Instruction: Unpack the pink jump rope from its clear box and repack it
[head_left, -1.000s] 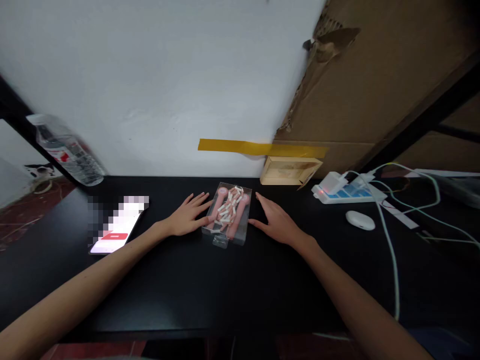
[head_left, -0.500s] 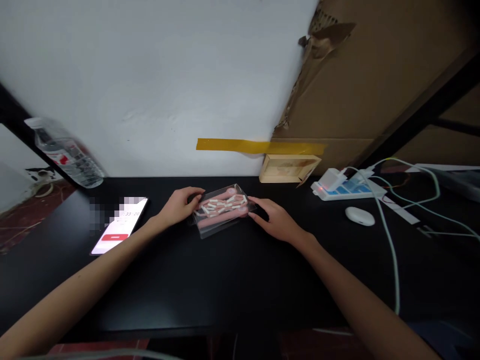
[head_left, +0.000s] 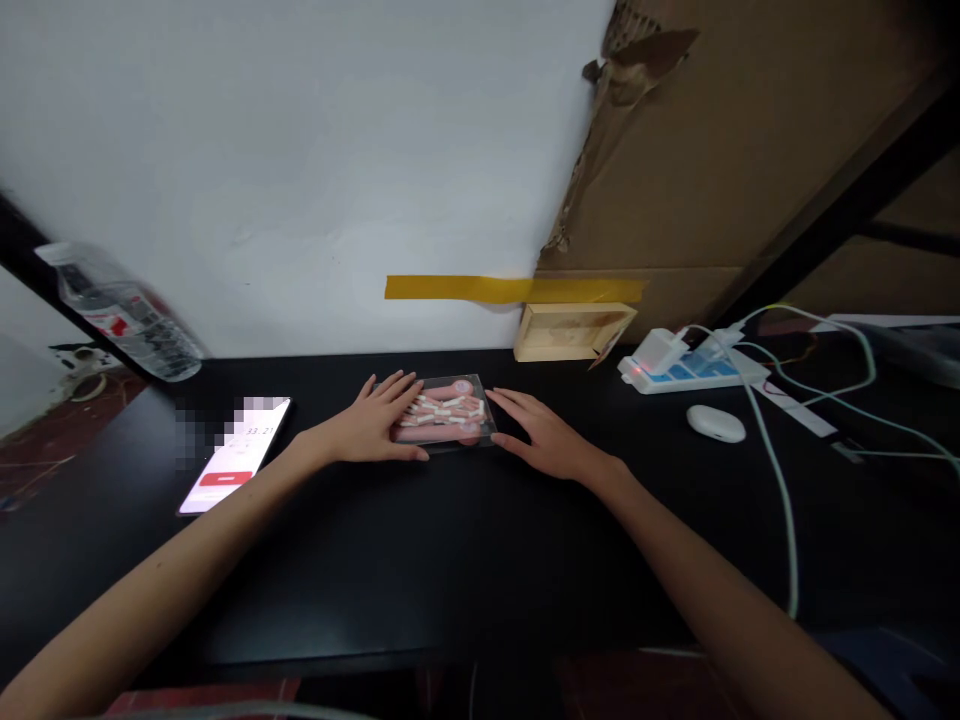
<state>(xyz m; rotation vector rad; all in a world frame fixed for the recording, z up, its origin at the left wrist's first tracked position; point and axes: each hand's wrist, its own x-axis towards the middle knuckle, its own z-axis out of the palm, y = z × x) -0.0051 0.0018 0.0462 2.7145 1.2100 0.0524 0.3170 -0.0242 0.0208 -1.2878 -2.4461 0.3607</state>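
A flat, clear package [head_left: 444, 410] with pink pieces and several small white pieces inside lies on the black table [head_left: 420, 560], near the wall. My left hand [head_left: 375, 424] rests over the package's left end with its fingers spread, covering part of it. At the package's right edge is my right hand [head_left: 546, 436], its fingers stretched and parted, the tips touching or almost touching that edge. Neither hand is closed around anything.
Left of my left forearm lies a lit phone [head_left: 238, 455]. A plastic bottle [head_left: 131, 315] leans at the far left. Behind on the right are a small wooden frame [head_left: 571, 335], a power strip [head_left: 694, 370] with cables, and a white case [head_left: 716, 423].
The package has come down flat on the table and turned straighter. My left hand has opened from its grip and spread over it; my right hand has let go of the right edge.
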